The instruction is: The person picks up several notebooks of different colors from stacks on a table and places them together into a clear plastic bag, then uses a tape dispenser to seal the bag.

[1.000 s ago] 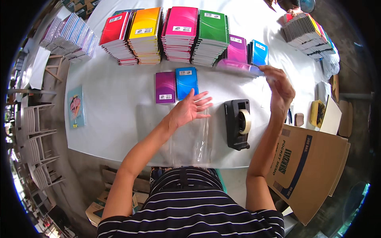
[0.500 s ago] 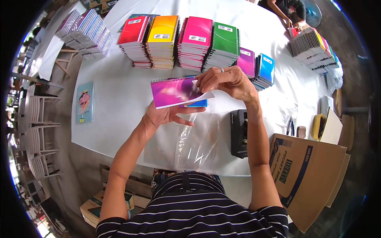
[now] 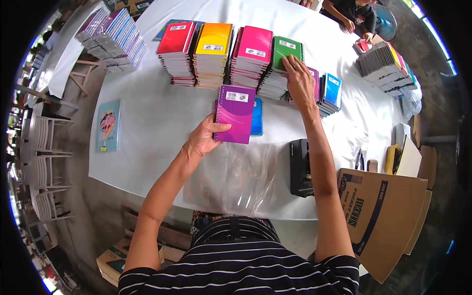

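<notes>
Over white table: left hand grasping purple notebook; right hand outstretched, fingers flat on green stack

Purple notebook, blue notebook beneath, red, yellow, pink, green stacks, white tablecloth, black-and-white striped shirt

The right hand has left the purple notebook and reached to the green stack; the left hand alone now holds that notebook.
</notes>
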Action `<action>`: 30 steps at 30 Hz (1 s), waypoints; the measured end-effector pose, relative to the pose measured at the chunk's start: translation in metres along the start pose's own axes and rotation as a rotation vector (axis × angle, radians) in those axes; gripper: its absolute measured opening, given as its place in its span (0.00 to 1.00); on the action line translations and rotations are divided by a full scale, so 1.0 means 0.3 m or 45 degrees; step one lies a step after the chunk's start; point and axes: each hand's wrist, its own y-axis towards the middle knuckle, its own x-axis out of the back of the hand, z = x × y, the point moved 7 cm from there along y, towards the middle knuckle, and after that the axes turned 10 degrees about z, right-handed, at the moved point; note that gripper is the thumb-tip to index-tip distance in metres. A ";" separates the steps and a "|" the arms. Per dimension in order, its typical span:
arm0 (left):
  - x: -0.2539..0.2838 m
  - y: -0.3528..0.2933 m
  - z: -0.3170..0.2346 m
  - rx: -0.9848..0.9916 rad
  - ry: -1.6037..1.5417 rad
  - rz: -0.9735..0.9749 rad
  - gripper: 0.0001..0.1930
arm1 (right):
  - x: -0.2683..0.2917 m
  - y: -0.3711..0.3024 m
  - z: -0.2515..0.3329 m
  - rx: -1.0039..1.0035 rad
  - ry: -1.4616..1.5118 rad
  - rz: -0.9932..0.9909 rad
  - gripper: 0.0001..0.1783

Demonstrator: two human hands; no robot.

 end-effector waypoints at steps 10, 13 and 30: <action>0.069 -0.012 0.068 0.176 -0.009 0.023 0.41 | 0.358 0.009 0.174 0.788 1.646 0.453 0.24; -0.023 -0.011 0.065 0.094 -0.179 0.214 0.44 | 0.175 0.002 0.314 0.633 1.692 0.753 0.12; 0.156 -0.099 -0.109 -0.010 -0.049 -0.236 0.26 | 0.069 0.119 0.223 0.136 0.269 -0.090 0.22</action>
